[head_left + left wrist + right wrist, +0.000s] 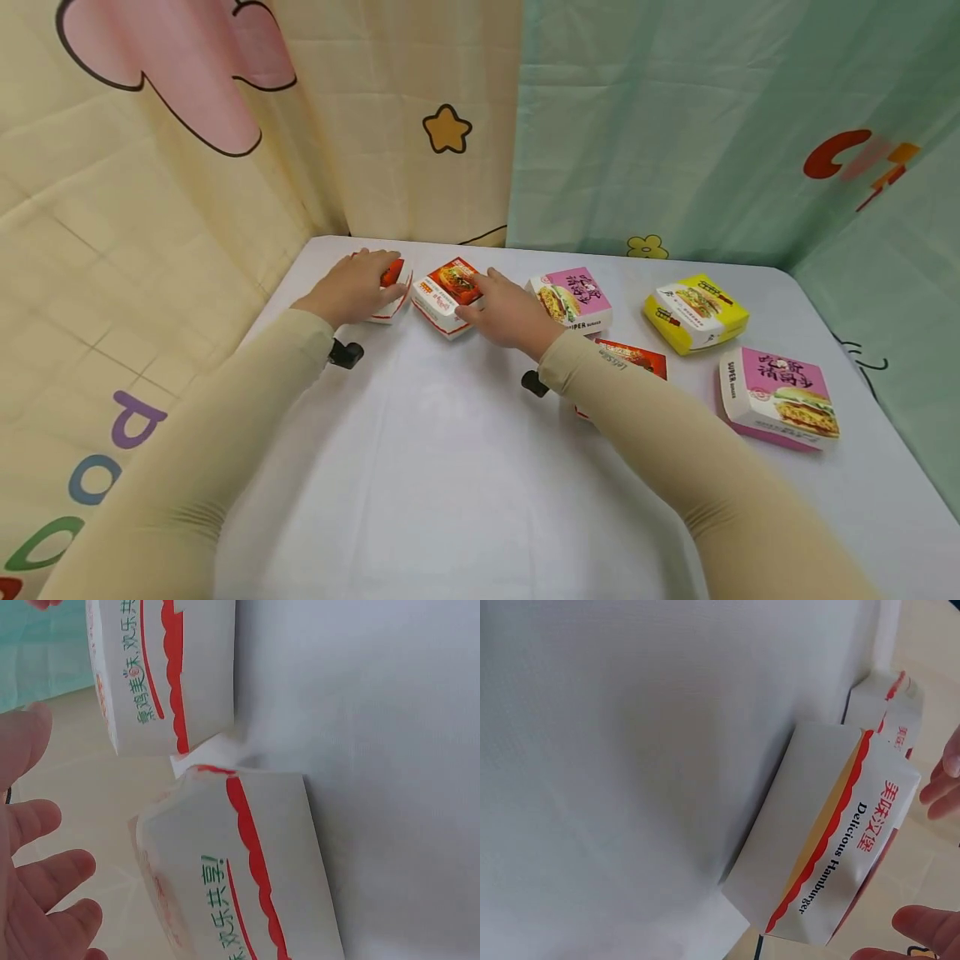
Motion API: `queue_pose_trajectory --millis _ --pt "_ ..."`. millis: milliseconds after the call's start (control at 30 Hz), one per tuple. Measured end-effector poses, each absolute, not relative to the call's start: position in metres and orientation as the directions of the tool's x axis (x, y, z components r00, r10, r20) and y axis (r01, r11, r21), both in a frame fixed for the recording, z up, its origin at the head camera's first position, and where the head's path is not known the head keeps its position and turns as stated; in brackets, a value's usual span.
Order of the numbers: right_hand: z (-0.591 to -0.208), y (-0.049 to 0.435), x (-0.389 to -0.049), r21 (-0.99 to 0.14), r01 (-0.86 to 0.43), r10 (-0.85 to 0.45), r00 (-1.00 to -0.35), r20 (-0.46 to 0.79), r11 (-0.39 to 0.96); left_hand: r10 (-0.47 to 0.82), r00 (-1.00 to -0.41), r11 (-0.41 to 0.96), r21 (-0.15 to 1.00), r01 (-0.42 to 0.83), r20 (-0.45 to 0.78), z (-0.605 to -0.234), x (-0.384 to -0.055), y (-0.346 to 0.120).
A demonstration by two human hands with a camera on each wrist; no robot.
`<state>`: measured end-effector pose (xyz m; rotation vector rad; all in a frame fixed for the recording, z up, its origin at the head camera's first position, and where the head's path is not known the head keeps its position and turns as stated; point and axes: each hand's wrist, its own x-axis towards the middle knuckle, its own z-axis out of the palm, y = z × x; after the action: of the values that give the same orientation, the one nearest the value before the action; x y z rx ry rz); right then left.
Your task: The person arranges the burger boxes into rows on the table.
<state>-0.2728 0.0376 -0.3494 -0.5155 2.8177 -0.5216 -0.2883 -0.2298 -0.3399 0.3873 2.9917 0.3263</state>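
Observation:
My left hand [354, 287] reaches over a small red and white burger box [391, 307] at the far left of the table. In the left wrist view its fingers [56, 870] are spread beside that box, with a gap visible. Just right of it, my right hand [512, 310] is at a second red and white burger box [442, 298], thumb toward the box's near right corner. The right wrist view shows "Delicious Hamburger" printed on this box [832, 840], with the thumb [922, 926] apart from it. Whether the right fingers touch the box is unclear.
A third red box [637, 357] is partly hidden under my right forearm. Farther right are a pink box [573, 300], a yellow box [697, 312] and another pink box [783, 396]. Patterned curtains [405, 183] hang behind the white table [442, 467].

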Motion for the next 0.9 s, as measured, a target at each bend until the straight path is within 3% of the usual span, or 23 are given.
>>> queue_pose_trajectory --millis 500,900 --pt "-0.367 0.029 -0.271 -0.373 -0.238 -0.314 -0.936 -0.160 0.897 0.353 -0.930 0.923 0.203 0.328 -0.099 -0.362 -0.290 -0.181" --pt "-0.375 0.027 -0.275 -0.352 -0.236 -0.304 -0.941 -0.150 0.906 0.335 -0.936 0.921 0.247 0.301 -0.107 -0.364 -0.286 -0.174"
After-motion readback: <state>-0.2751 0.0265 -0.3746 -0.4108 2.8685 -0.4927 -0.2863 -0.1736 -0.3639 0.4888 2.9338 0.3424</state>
